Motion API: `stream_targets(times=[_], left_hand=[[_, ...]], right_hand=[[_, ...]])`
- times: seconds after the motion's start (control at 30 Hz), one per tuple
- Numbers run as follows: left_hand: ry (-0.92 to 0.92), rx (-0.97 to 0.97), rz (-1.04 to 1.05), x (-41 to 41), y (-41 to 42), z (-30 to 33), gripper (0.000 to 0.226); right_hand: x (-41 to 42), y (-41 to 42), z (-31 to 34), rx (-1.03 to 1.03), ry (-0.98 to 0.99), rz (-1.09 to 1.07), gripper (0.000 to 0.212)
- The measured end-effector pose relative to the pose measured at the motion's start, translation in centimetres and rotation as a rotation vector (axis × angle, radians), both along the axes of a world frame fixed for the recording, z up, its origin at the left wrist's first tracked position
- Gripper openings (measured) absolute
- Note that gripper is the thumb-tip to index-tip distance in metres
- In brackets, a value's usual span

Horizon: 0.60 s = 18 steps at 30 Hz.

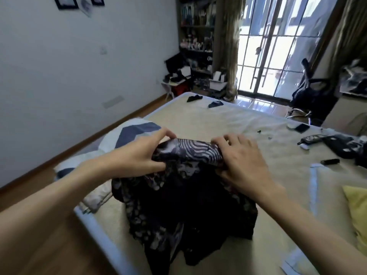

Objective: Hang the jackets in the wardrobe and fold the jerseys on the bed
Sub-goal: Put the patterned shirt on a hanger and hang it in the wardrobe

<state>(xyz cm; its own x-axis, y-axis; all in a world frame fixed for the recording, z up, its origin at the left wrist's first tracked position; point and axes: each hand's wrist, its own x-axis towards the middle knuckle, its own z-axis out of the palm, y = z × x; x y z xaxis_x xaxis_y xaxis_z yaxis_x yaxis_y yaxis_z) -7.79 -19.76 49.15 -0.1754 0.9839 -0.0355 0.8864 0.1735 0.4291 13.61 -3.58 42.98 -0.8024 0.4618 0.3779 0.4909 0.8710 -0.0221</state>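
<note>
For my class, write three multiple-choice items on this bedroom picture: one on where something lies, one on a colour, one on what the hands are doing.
1. Where do the two small dark cloth pieces lie?
A. on the floor
B. at the bed's far edge
C. on the shelf

2. What colour is the cushion at the right edge?
A. yellow
B. red
C. green

3. What are the hands doing?
A. hanging idle
B. holding a hanger
C. gripping the dark patterned garment

Answers: 1 B, both lie on the beige mattress near the window; 2 A, it is pale yellow; 3 C, left hand and right hand clutch its striped top edge.
</note>
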Motion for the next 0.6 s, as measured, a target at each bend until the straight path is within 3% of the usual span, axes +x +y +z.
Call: stream_targets(times=[0.07,0.17,0.27,0.4,0.5,0.6], left_hand=[[0.037,0.118,0.016,0.5,-1.2,2.8,0.060],[0.089,0.231,0.047,1.4,-3.6,5.6,0.062],[0.101,0.257,0.047,2.8,-6.7,7.3,0.044],[0.134,0.301,0.109,3.1,-11.7,8.2,0.022],[0.131,0.291,0.148,2.5,-15.7,8.5,0.020],[0.143,0.285,0.222,2.4,-18.9,8.6,0.039]], right_hand=[[0.1,-2.6,2.4,0.126,0.203,-0.007,0.075],[-1.2,-8.9,4.6,0.188,0.428,0.156,0.068],[-4.0,-13.4,4.4,-0.088,0.406,0.302,0.064],[-6.3,-15.3,4.0,-0.661,0.357,0.530,0.023],[-6.3,-16.8,5.7,-0.710,0.415,0.593,0.044],[-5.8,-18.7,8.7,-0.680,0.397,0.675,0.042]])
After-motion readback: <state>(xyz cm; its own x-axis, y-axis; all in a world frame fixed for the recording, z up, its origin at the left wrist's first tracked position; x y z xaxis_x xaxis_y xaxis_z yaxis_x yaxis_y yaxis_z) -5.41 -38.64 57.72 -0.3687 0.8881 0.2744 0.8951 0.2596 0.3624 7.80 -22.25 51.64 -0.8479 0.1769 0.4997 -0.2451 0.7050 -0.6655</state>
